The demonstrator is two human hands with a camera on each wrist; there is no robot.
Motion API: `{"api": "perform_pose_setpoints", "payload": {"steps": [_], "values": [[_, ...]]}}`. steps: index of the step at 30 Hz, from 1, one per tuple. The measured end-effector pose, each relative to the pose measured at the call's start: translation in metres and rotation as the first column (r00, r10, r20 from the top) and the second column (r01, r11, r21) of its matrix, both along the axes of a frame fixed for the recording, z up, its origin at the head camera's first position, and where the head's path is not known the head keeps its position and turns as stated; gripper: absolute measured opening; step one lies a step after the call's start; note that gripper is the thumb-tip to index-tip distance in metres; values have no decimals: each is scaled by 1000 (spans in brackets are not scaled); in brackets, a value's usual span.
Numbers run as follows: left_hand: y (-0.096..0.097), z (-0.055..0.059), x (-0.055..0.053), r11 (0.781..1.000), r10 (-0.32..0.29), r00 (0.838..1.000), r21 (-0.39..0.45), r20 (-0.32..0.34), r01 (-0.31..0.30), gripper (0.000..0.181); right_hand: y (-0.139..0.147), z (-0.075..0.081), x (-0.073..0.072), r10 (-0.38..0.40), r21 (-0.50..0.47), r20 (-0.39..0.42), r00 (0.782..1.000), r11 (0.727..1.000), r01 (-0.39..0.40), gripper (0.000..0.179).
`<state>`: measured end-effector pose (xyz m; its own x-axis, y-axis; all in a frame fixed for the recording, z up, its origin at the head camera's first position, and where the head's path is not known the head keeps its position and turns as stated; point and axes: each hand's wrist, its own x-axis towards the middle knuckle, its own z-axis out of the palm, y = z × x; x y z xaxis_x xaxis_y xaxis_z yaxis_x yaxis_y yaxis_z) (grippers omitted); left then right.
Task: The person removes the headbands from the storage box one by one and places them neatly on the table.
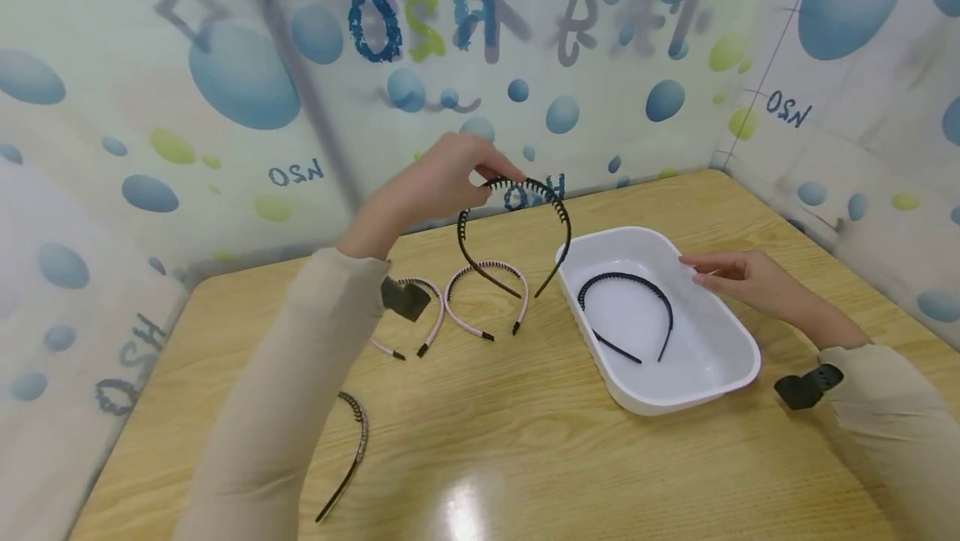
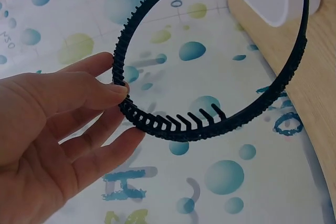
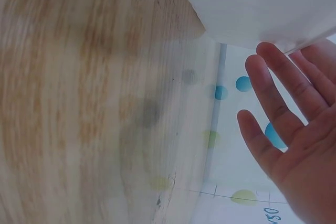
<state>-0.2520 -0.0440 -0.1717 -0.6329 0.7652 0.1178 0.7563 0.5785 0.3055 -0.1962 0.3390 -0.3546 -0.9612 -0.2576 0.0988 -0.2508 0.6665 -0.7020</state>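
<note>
My left hand [image 1: 453,174] pinches a black toothed headband [image 1: 567,232] at the top of its arch, holding it in the air above the table with both ends hanging down. In the left wrist view, the thumb and fingertips meet on the headband's [image 2: 184,134] toothed band. A white plastic basin [image 1: 637,403] stands to the right with another black headband [image 1: 667,308] lying inside. On the basin's right rim rest fingertips of my right hand [image 1: 757,283]. Its fingers look mostly straight beside the basin's outer wall [image 3: 252,9] in the right wrist view.
Two pink headbands with black tips, one partly behind the left arm [image 1: 437,324] and the other to its right [image 1: 468,328], lie on the wooden table [image 1: 465,416]. Nearer, a dark patterned headband [image 1: 358,445] is partly covered by the left sleeve. A dotted curtain [image 1: 420,107] borders the table's back.
</note>
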Motion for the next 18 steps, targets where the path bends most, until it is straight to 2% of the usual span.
{"api": "perform_pose_setpoints", "payload": {"steps": [7,18], "values": [[-27,-7,6,1000,-4,1000,-14,5,4,37,-1,2,1,-3,5,1,1000,1000,3,40],[-65,-19,14,999,44,998,-32,39,-43,42,-2,-1,0,1,5,-6,1000,1000,-1,41]]}}
